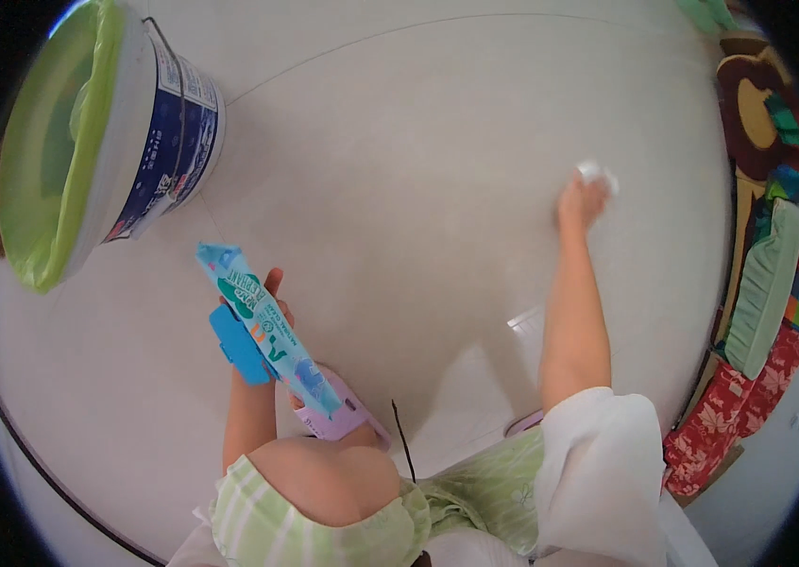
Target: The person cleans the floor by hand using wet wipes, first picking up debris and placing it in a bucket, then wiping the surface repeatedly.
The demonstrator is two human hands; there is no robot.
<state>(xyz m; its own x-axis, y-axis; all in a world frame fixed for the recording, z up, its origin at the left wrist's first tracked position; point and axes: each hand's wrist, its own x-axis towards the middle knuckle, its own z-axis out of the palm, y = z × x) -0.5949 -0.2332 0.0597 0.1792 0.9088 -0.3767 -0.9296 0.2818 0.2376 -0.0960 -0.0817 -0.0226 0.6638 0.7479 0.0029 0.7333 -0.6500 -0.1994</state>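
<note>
My left hand (pixel 279 294) holds a soft light-blue pack of wipes (pixel 268 326) from beneath, its blue plastic lid (pixel 239 345) turned to the left. Most of the fingers are hidden behind the pack, which bears printing. Farther out on the right, my right hand (pixel 582 202) is on the pale floor, closed on a crumpled white wipe (pixel 596 173); this hand is a little blurred. Below the pack, a pink slipper (pixel 343 418) is on one foot.
A white and blue bucket (pixel 187 127) with a green bag liner (pixel 91 135) stands at the upper left. Along the right side is wooden furniture (pixel 746 166) with a pale green cushion (pixel 764 290) and red leaf-patterned cloth (pixel 707 418). A second pink slipper (pixel 523 423) partly shows.
</note>
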